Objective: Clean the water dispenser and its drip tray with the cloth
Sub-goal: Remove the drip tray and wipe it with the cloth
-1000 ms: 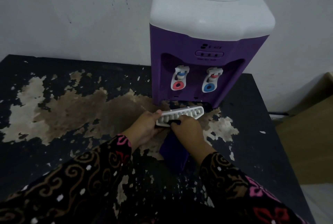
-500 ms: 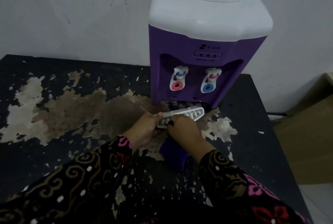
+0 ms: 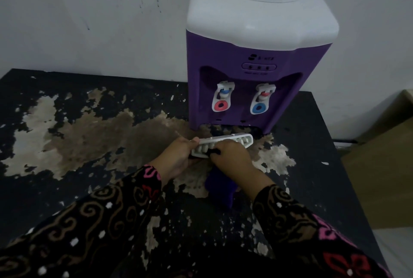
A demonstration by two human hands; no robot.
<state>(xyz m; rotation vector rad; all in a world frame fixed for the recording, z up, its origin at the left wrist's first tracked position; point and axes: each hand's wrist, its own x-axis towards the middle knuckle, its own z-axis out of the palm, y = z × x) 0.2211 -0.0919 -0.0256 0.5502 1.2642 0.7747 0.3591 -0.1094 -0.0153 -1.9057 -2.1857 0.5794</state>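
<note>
Left hand [image 3: 178,157] grip clamped on white slotted plastic drip tray [image 3: 225,143], centre frame; right hand [image 3: 232,157] grip clamped on dark purple cloth [image 3: 220,190], pressing tray; purple-white water dispenser [image 3: 250,72] behind, upper right, on peeling black counter [image 3: 89,134].

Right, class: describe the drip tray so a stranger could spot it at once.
Find the purple dispenser on the black table. In front of its base, both hands hold the drip tray: a white slotted grille, the only pale plastic piece off the machine.
</note>
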